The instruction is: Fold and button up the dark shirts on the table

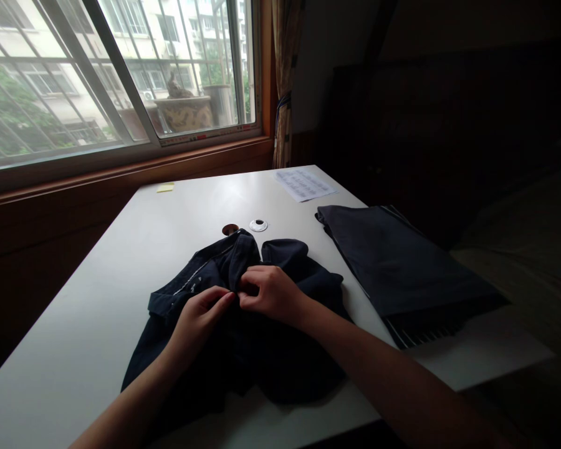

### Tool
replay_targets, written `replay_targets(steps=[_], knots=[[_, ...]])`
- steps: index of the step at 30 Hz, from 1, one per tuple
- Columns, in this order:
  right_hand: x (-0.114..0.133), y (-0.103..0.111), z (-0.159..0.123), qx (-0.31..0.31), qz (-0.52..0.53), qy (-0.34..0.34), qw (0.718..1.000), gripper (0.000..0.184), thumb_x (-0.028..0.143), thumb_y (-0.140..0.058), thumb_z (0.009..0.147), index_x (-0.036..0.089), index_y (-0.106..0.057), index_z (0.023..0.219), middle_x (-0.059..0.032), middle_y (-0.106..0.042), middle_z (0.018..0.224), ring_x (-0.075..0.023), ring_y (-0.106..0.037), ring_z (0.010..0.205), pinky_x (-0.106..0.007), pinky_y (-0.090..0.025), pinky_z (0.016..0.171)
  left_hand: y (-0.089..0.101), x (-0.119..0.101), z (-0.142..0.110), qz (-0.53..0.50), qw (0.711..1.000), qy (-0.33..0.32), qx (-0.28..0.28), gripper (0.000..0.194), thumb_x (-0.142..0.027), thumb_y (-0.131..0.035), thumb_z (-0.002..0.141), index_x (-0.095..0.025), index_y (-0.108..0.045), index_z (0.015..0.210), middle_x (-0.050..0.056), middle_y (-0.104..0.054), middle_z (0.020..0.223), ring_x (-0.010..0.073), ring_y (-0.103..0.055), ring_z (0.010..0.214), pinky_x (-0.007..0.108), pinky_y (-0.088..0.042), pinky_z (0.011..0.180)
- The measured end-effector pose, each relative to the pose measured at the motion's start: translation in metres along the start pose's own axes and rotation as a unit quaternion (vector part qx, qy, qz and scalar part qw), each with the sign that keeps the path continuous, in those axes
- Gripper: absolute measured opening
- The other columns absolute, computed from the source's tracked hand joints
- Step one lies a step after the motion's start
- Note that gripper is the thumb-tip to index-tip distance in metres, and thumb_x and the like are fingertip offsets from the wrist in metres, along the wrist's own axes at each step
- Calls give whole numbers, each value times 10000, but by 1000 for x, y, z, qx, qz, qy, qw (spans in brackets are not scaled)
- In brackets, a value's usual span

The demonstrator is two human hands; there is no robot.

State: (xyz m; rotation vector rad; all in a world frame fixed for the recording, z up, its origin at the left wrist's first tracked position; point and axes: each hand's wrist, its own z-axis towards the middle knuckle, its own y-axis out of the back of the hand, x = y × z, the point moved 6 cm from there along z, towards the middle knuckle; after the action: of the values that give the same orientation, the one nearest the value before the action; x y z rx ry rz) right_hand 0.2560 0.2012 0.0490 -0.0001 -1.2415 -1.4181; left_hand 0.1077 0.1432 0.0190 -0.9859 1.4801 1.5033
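Observation:
Bunched up on the white table (pixel 88 299) lies a pair of dark navy trousers (pixel 294 355), with what looks like the waistband towards the far left and a white line of trim along its inside. My left hand (pixel 204 312) pinches the cloth near the middle of the garment between thumb and fingers. Close beside it, almost touching, my right hand (pixel 273 293) is closed on the same part, its fingers curled inward. What exactly lies between the fingertips is too dark and small to make out.
A folded dark garment (pixel 402 268) lies along the table's right edge. Further back are a printed paper sheet (pixel 306 184), a yellow sticky note (pixel 165 187), an open cable hole (pixel 230 229) and a white grommet (pixel 258 225). A barred window (pixel 187 68) and a curtain (pixel 285 81) stand behind.

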Motion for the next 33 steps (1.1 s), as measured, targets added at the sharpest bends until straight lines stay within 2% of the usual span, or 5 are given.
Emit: replay_targets(steps=[13,20,28,31,33], knots=[[-13,2,3,53,110,-58,991,62,194,-683,775,155,-702,732,21,-619,682,-100,-553,634,-200,-383,589,3,5,2,30,999,-28,-22,262,-435,-634,895,-190,-718,931,24,-736,884,198,-662,825,274,-490,748],[-30,-8,1,128,224,-142,956,137,247,-662,765,130,-727,794,20,-645,700,-109,-550,650,-195,-380,575,2,5,0,56,995,-75,-28,217,-392,-636,912,-190,-711,942,26,-732,874,183,-672,794,262,-508,712],[-38,-12,-3,182,278,-198,922,148,271,-667,754,129,-700,781,16,-634,679,-120,-565,625,-209,-405,570,5,-6,-5,153,961,-218,-77,87,-267,-645,923,-194,-690,920,17,-705,846,146,-662,738,236,-510,679],[-39,-14,-2,156,239,-194,938,110,251,-668,752,142,-682,763,15,-645,684,-129,-591,637,-210,-424,573,1,-8,-8,166,947,-262,-81,50,-214,-649,919,-193,-687,943,17,-701,846,133,-665,727,221,-518,677],[-36,-14,-1,127,194,-159,960,77,225,-669,756,150,-687,756,14,-662,705,-132,-609,675,-208,-428,598,-8,-10,-10,161,941,-293,-47,77,-183,-624,933,-194,-686,978,25,-709,880,129,-677,744,213,-527,695]])
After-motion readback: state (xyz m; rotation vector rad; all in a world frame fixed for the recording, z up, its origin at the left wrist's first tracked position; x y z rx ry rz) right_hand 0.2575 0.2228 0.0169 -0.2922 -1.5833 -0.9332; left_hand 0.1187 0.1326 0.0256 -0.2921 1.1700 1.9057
